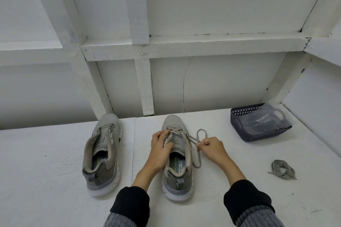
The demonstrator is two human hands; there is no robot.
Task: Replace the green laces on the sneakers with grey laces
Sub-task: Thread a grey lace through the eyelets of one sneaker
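Observation:
Two grey sneakers stand on the white table, toes pointing away from me. The left sneaker [103,155] has no lace in its eyelets. The right sneaker [177,160] has a grey lace [200,142] crossed through its front eyelets, with a loose loop lying to its right. My left hand [162,145] grips the tongue and left eyelet flap of the right sneaker. My right hand [212,148] pinches the grey lace just right of that shoe. A second grey lace [282,168] lies bundled on the table at the right.
A dark plastic basket [258,125] holding a clear plastic bag lies tilted at the back right of the table. White wooden wall framing rises directly behind the table [55,180].

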